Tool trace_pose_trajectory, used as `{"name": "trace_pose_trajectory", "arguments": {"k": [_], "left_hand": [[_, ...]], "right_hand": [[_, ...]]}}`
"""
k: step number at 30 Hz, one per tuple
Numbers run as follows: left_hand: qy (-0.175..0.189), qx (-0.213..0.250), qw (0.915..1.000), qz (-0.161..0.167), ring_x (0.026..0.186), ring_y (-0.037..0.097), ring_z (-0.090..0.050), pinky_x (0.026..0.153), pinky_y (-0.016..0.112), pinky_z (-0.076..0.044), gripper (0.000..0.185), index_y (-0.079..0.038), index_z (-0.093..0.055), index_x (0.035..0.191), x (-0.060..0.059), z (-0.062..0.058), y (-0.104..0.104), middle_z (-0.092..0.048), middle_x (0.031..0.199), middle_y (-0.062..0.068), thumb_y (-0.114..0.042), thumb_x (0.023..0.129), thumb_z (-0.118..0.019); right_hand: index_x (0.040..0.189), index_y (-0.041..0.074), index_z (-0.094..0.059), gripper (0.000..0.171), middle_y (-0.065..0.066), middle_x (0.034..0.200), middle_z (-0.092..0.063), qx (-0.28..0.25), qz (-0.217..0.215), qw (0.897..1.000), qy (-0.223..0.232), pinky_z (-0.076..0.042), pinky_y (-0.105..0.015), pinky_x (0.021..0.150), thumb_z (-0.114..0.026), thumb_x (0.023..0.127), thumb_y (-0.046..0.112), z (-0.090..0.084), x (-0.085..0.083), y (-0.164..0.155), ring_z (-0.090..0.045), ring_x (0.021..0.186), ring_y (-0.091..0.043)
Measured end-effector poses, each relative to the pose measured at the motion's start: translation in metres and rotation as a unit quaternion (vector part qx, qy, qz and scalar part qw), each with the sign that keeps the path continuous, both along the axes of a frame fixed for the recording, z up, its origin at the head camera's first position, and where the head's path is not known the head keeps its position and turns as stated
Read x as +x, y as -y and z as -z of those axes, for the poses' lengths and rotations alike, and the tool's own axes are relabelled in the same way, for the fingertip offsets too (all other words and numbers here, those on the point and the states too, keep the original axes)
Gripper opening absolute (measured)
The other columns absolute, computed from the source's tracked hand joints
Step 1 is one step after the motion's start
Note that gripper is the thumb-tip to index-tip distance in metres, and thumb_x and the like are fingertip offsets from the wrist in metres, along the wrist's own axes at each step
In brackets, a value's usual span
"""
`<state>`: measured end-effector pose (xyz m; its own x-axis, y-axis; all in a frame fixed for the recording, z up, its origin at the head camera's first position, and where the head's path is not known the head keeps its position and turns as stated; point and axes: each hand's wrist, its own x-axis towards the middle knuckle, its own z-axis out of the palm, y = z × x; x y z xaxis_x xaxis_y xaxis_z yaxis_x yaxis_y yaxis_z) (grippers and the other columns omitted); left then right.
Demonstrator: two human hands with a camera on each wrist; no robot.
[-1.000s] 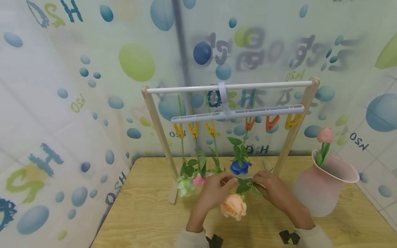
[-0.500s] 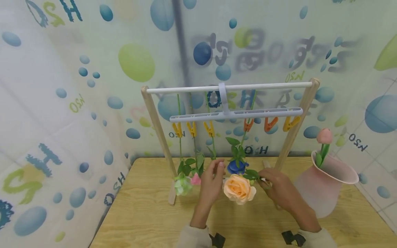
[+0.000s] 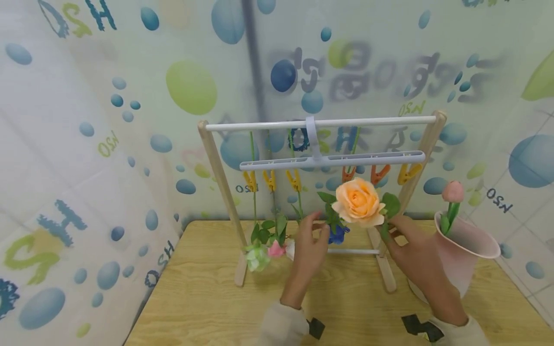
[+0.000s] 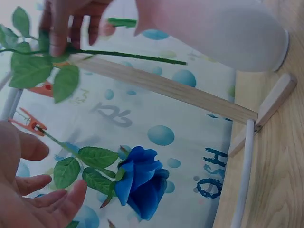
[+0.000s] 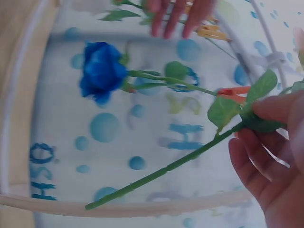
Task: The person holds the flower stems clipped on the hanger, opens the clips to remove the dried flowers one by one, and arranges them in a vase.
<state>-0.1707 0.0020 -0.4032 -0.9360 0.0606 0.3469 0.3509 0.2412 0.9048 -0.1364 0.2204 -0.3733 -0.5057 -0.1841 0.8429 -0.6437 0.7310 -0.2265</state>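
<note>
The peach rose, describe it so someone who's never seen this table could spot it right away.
Find the wooden rack with clips on the table. In front of its right half, the right hand pinches a green stem. The peach rose tops it, the only large, upright bloom; the others hang head-down, smaller.

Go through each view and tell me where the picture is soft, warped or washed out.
Head view: even light, wide-angle bowing at the edges, backdrop lettering smeared, peach rose sharp. Left wrist view: left hand and vase close and soft, blue rose fairly crisp. Right wrist view: hazy throughout, right hand blurred on the green stem.
</note>
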Motion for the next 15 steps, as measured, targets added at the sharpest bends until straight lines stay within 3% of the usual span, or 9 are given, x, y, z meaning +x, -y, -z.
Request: {"name": "trace_pose_trajectory", "arguments": {"k": [1,6,9,13,15], "left_hand": [[0.000,-0.014,0.9999,0.000,0.118,0.029,-0.057,0.082,0.034,-0.054,0.044,-0.004,-0.047,0.141,-0.001,0.001,-0.003,-0.049,0.140,0.015,-0.016,0.099,-0.056],[-0.008,-0.085,0.9962,-0.019,0.127,0.034,-0.050,0.094,0.045,-0.051,0.057,-0.004,-0.038,0.147,-0.008,0.005,-0.017,-0.038,0.149,0.016,-0.013,0.095,-0.061],[-0.018,-0.102,0.9940,-0.037,0.127,0.035,-0.051,0.099,0.048,-0.049,0.063,-0.005,-0.034,0.149,-0.011,0.008,-0.024,-0.035,0.151,0.015,-0.013,0.094,-0.063],[-0.029,-0.100,0.9927,-0.060,0.127,0.033,-0.051,0.097,0.046,-0.050,0.064,-0.005,-0.031,0.149,-0.015,0.012,-0.031,-0.038,0.148,0.015,-0.013,0.094,-0.064],[-0.030,-0.102,0.9916,-0.074,0.130,0.032,-0.049,0.099,0.046,-0.048,0.064,-0.005,-0.031,0.149,-0.016,0.013,-0.033,-0.040,0.147,0.015,-0.015,0.094,-0.064]], "right_hand": [[0.102,0.000,-0.068,0.046,-0.010,0.091,-0.069,-0.010,0.004,1.000,-0.016,-0.049,-0.014,0.072,-0.049,0.101,0.042,-0.004,-0.001,-0.002,-0.064,0.077,-0.015],[0.096,-0.006,-0.071,0.050,-0.016,0.085,-0.070,-0.089,0.008,0.994,-0.066,-0.044,-0.005,0.079,-0.058,0.097,0.043,-0.025,0.000,-0.010,-0.057,0.087,0.013],[0.094,-0.010,-0.070,0.039,-0.023,0.087,-0.071,-0.125,0.032,0.988,-0.084,-0.043,-0.004,0.080,-0.065,0.095,0.029,-0.040,0.004,-0.014,-0.054,0.092,0.021],[0.088,-0.014,-0.068,0.019,-0.027,0.087,-0.070,-0.158,0.076,0.978,-0.118,-0.042,-0.002,0.080,-0.071,0.086,0.005,-0.060,0.008,-0.021,-0.054,0.090,0.022],[0.087,-0.015,-0.067,0.015,-0.029,0.087,-0.069,-0.166,0.094,0.973,-0.134,-0.041,-0.001,0.081,-0.071,0.083,0.000,-0.069,0.009,-0.023,-0.054,0.088,0.023]]}}
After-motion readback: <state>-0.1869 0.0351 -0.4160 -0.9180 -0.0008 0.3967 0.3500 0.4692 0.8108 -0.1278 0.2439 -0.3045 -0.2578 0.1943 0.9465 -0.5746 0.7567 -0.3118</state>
